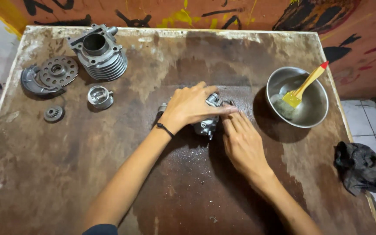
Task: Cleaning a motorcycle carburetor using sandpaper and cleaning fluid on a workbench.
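While both hands work near the middle of the 1 worn brown wooden table (66,174), the thing between them is 1 small metal engine part (207,125), grey and cast, with uneven lumps and a short stub that comes out on its left side. It lies on the table a little above the centre, and most of it is hidden under the palm. The left hand (192,105) lies over the top of this part and holds it down, the fingers closed around it and pointing to the right. The right hand (241,141) comes from below, and its fingertips (230,123) touch the right edge of the part; if they pinch it or only press on it, I cannot tell.

By size after the table: 1 ribbed cylinder block (99,52) stands at the far left corner. 1 round steel bowl (298,96) stands at the right, and in it leans 1 brush (303,87) with a yellow handle and red tip. 1 dark rag (360,167) hangs at the right edge of the table. 1 large toothed gear (57,72) rests on a curved plate at the left. 1 piston (100,96) stands below the cylinder block. 1 small gear (54,114) lies near the left edge.
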